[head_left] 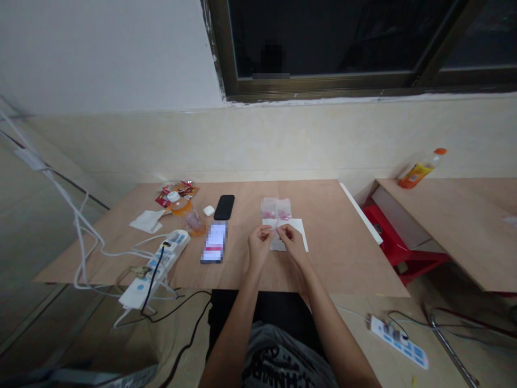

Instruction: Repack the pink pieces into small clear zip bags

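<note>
Pinching a light, thin item [276, 228], too small to identify, by its edge, the left hand [259, 247] and right hand [291, 243] close their fingertips [270, 231], with soft clear plastic bags [276, 208] at 12 o'clock.

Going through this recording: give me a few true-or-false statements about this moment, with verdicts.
1. The left hand and right hand are close together over a white paper sheet. True.
2. Two small clear bags with pink contents lie just beyond the sheet. True.
3. The right hand grips the orange drink bottle. False: the bottle is on the table, left of both hands.
4. The black phone lies right of the sheet. False: it lies left of the sheet, beside a small white case.
</note>
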`<state>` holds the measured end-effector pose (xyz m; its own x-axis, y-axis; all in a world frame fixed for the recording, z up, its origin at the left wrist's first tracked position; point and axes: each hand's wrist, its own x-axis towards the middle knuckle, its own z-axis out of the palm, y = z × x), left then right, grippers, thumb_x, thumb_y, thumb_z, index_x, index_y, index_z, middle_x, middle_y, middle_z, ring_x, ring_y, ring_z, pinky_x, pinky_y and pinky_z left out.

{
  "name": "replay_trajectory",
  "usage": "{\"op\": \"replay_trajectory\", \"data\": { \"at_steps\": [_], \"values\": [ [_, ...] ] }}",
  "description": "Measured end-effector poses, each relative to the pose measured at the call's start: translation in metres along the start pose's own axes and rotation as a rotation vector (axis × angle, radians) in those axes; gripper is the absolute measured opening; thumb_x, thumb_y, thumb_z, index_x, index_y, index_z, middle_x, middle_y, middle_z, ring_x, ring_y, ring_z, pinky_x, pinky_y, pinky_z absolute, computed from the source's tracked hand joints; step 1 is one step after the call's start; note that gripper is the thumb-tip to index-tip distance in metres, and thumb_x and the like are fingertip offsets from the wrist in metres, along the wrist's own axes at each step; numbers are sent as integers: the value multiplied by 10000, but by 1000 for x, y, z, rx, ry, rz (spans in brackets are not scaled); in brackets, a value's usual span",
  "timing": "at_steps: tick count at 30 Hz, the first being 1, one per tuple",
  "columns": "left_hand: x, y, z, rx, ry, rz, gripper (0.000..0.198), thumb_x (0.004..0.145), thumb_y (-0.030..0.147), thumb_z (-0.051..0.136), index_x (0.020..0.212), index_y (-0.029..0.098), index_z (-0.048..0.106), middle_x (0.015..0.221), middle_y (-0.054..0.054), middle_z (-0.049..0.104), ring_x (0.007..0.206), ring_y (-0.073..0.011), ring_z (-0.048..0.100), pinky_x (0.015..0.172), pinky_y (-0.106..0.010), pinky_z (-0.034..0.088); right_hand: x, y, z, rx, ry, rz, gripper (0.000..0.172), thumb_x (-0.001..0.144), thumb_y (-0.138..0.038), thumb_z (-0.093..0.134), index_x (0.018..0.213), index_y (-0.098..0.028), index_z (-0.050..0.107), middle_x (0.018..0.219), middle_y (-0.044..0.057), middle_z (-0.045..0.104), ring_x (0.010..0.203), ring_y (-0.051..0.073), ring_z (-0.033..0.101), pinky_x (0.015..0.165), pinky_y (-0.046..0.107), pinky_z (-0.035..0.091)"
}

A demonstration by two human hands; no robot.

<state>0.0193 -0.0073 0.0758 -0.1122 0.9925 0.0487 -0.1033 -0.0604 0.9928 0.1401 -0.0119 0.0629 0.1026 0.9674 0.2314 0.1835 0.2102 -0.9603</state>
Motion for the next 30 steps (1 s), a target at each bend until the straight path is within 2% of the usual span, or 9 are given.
{"op": "replay_trajectory", "data": {
  "at_steps": [8, 17, 22, 30],
  "values": [
    [-7, 10, 5, 50, -19, 84, 169, 669, 175, 652, 802, 172, 547, 576, 38, 595, 558, -111, 588, 575, -202, 440, 3, -2, -7, -129, -46, 6, 297, 819, -475, 543, 755, -191, 602, 688, 10, 607, 643, 148, 539, 621, 250, 401],
    [-8, 2, 2, 158, -37, 102, 128, 696, 169, 636, 790, 180, 550, 612, 31, 616, 604, -121, 616, 608, -214, 457, 6, 0, -9, -194, -42, 53, 217, 784, -352, 517, 657, -192, 592, 624, 7, 603, 609, 148, 546, 604, 248, 395],
    [-8, 5, -1, 180, -75, 76, 139, 699, 151, 623, 831, 171, 583, 615, 22, 629, 607, -130, 621, 635, -234, 474, 6, -2, -8, -239, -6, 66, 196, 754, -343, 534, 644, -192, 593, 591, -4, 587, 576, 142, 527, 572, 242, 373],
    [-13, 11, -3, 376, -67, 189, 140, 732, 123, 592, 851, 191, 621, 674, 17, 661, 680, -139, 634, 707, -254, 488, 6, -2, -5, -109, -9, 88, 223, 750, -388, 560, 698, -184, 634, 620, 6, 609, 570, 137, 527, 574, 249, 399]
  ]
}}
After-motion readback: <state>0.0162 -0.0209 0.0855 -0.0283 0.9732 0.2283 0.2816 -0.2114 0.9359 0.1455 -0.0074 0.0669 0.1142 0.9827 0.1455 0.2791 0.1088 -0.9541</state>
